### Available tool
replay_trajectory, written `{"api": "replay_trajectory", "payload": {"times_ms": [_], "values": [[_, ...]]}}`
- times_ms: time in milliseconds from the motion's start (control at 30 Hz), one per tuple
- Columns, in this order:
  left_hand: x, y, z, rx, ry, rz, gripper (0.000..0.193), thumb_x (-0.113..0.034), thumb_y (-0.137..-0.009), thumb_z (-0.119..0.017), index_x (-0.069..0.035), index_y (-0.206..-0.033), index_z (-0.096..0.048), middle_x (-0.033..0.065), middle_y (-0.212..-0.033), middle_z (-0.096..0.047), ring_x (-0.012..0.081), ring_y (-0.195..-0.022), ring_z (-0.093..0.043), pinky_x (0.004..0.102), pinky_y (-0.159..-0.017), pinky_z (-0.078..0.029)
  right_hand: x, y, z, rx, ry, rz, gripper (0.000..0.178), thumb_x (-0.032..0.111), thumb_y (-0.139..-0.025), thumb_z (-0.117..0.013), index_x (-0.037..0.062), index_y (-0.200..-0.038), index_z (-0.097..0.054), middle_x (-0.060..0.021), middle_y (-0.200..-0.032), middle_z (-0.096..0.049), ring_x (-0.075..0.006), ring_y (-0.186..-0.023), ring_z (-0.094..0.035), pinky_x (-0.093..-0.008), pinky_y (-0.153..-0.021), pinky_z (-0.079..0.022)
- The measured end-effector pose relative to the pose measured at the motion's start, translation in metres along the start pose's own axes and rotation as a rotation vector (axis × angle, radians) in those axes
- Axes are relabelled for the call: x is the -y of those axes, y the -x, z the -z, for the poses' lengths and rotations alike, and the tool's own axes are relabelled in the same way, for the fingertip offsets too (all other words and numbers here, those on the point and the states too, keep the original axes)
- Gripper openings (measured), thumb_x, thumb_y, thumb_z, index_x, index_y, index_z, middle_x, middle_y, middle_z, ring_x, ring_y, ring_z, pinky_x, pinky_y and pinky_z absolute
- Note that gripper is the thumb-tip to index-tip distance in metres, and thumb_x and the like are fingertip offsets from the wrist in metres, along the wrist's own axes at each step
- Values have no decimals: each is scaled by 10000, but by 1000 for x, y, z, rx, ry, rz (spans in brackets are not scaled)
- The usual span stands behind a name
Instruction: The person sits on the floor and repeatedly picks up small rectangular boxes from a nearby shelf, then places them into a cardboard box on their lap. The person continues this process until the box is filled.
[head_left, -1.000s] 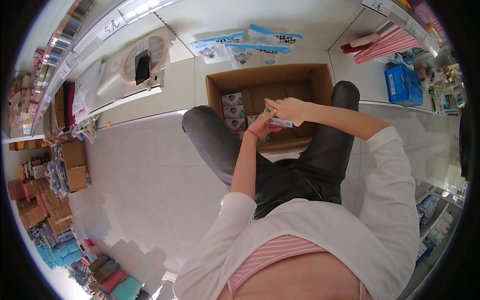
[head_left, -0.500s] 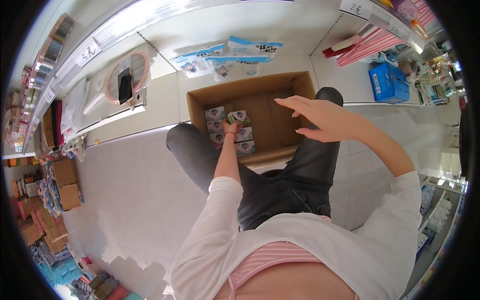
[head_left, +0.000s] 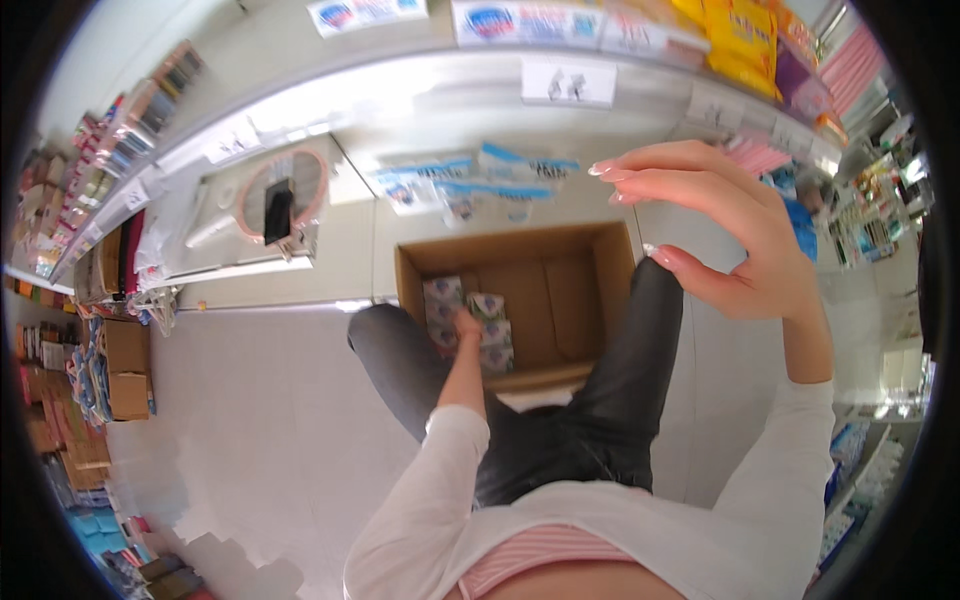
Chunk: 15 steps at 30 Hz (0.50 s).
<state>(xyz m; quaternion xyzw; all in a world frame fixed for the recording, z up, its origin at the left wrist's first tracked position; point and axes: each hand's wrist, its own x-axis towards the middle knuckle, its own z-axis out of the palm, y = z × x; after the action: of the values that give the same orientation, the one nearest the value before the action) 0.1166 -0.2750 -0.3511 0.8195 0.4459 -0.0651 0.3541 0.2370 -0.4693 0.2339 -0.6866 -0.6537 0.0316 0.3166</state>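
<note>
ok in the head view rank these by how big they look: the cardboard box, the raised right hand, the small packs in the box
1. cardboard box
2. right hand, close to the box in apparent size, though its nearness to the camera inflates it
3. small packs, clearly smallest

Pale tiled floor [head_left: 250, 420]; open cardboard box [head_left: 560, 300] on it, small packs [head_left: 495, 335] inside.

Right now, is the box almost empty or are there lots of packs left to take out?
Nearly empty, it seems. Most of the cardboard box shows bare bottom. In hand: the left hand reaches down onto the small packs at the box's left side. The right hand is raised, open and empty, near the shelf. Left to do: only that small cluster of packs remains inside.
</note>
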Motion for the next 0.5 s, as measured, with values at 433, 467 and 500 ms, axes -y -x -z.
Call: {"api": "replay_trajectory", "payload": {"times_ms": [433,467,500], "values": [[1,-7,0,275,6,48,319,-230,-684,-607,20,-880,-636,225,-952,-601,347,-895,-578,419,-745,-467,-38,-188,0,-102,669,168,353,232,-794,-556,-37,-1020,-534,-150,-1058,-526,-283,-927,-539,-359,-790,-438],[-4,-2,1,349,-9,68,323,-237,-685,-607,15,-885,-636,219,-951,-603,344,-892,-580,417,-746,-466,-40,-201,-1,66,691,-4,416,278,-821,-538,-63,-1057,-511,-164,-1131,-504,-300,-1011,-512,-373,-840,-423],[-7,3,3,421,-25,86,327,-244,-687,-607,10,-891,-636,213,-951,-606,340,-889,-582,416,-746,-466,-49,-211,-6,110,718,-48,454,321,-827,-519,-71,-1057,-510,-182,-1117,-505,-311,-1003,-515,-383,-834,-427]]}}
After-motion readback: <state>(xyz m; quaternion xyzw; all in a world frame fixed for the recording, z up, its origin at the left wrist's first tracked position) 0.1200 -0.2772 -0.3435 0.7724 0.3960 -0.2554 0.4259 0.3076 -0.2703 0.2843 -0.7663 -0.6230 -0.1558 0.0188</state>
